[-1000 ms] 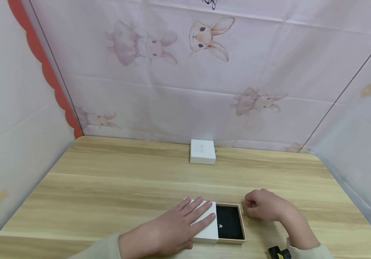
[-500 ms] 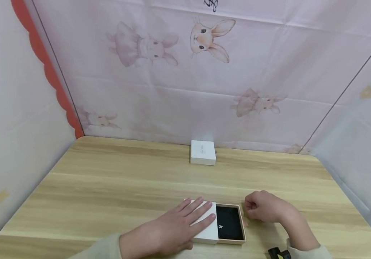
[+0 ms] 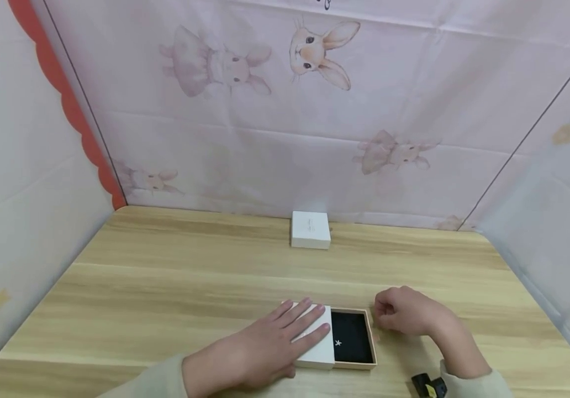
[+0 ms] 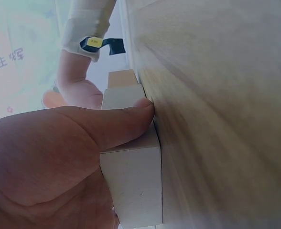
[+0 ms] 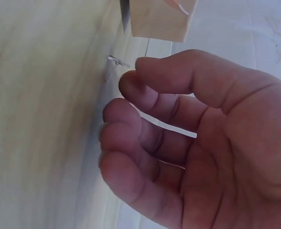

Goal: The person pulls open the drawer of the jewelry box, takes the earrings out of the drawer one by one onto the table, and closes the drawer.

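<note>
My left hand (image 3: 270, 342) lies over the white sleeve of a jewellery box (image 3: 318, 352), fingers straight and spread on its top. In the left wrist view the thumb (image 4: 126, 123) presses along the sleeve's side, down near the table. The box's drawer (image 3: 371, 342) sticks out to the right, showing a black lining (image 3: 352, 331) with a small silver starfish-shaped piece (image 3: 338, 343) on it. Just right of the drawer, low over the table, my right hand (image 3: 406, 312) has curled fingers and pinches a small silver piece of jewellery (image 5: 117, 61) at the thumb and index tips.
A second white box (image 3: 311, 230) stands at the back of the wooden table (image 3: 190, 265), against the rabbit-printed backdrop (image 3: 225, 160). Beside my right wrist is a black device with a yellow mark (image 3: 429, 385). Cloth walls flank both sides.
</note>
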Demonstrator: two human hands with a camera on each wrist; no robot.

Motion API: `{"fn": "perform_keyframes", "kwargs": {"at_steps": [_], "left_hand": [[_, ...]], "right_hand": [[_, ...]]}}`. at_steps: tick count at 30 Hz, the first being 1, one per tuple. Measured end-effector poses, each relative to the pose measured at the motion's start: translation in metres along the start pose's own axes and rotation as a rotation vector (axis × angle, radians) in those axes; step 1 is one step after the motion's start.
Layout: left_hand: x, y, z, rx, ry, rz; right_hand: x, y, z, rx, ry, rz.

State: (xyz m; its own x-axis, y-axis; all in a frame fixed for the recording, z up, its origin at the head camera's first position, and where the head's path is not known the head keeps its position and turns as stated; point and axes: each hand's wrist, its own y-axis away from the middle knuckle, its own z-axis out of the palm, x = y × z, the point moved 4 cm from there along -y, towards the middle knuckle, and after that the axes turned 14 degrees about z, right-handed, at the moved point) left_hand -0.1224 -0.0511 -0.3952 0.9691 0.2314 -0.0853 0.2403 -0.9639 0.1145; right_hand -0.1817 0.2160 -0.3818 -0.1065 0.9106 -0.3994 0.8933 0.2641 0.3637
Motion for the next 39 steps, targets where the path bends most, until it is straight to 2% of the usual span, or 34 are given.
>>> {"fn": "perform_keyframes", "kwargs": {"at_steps": [9, 22, 31, 39], "left_hand": [[-0.001, 0.002, -0.001, 0.02, -0.009, -0.007], [-0.004, 0.002, 0.0, 0.004, 0.001, -0.009], [-0.002, 0.001, 0.001, 0.0, -0.008, 0.001], [0.0, 0.001, 0.002, 0.005, -0.006, -0.004]], "right_hand": [[-0.004, -0.004, -0.012, 0.126, 0.025, -0.041], [-0.021, -0.003, -0.016, 0.185, -0.029, -0.087], [-0.042, 0.0, -0.007, 0.177, -0.051, -0.127], [-0.062, 0.005, 0.009, 0.094, -0.032, -0.222]]}}
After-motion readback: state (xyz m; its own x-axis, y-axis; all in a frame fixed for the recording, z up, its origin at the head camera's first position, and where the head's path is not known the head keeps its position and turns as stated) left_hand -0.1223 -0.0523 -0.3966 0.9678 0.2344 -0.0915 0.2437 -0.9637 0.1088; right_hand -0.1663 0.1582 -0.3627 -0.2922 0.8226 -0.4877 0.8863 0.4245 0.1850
